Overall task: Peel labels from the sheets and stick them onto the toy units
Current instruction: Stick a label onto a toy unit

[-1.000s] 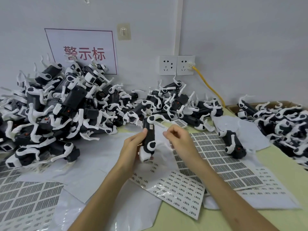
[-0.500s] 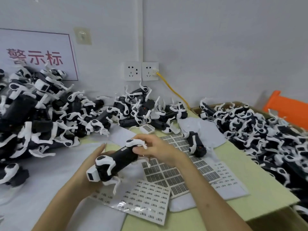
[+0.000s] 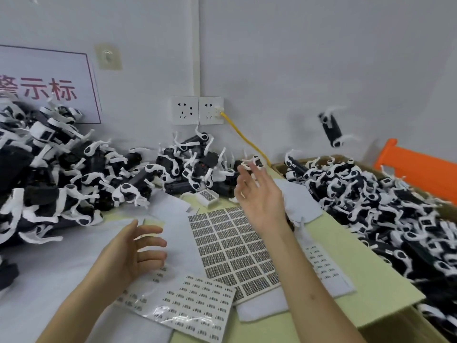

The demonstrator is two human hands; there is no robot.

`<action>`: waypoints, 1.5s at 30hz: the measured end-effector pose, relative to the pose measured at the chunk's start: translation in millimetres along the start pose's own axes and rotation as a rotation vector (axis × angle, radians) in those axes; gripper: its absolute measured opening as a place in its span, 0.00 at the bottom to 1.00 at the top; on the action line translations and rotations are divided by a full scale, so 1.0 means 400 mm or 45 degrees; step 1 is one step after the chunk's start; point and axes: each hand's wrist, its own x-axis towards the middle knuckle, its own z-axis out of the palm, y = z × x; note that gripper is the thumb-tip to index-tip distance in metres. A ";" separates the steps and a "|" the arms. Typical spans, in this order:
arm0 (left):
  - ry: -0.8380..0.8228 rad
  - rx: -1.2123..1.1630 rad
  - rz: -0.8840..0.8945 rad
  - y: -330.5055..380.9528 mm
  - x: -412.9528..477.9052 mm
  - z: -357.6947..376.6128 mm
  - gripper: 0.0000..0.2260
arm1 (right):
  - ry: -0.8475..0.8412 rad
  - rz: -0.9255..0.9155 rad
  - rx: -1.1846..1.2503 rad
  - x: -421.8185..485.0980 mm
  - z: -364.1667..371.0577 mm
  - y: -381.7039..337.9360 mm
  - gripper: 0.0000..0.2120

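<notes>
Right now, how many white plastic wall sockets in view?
2, side by side on the wall: left white socket, empty; right white socket, yellow cable plugged in. None seems hidden.

bright, even light | soft shadows | edges bowed | motion blur

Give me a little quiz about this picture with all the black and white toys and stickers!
1. True or false: the left hand and the right hand both hold nothing.
2. The toy unit in front of the wall is: A) in mid-air, B) gripped by fingers, C) lying flat on paper.
3. What colour is the cable plugged into the wall socket?

Key: 1 true; 2 A; 3 yellow.
</notes>
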 end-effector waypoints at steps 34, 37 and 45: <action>0.547 2.199 0.877 0.071 -0.030 -0.062 0.27 | -0.155 0.300 -0.968 -0.026 0.028 0.190 0.10; 1.002 2.162 0.961 0.170 -0.034 -0.154 0.31 | -0.162 0.314 -0.969 -0.021 0.018 0.196 0.09; 0.965 2.396 0.606 0.283 0.015 -0.280 0.32 | -0.157 0.317 -0.982 -0.018 0.014 0.195 0.11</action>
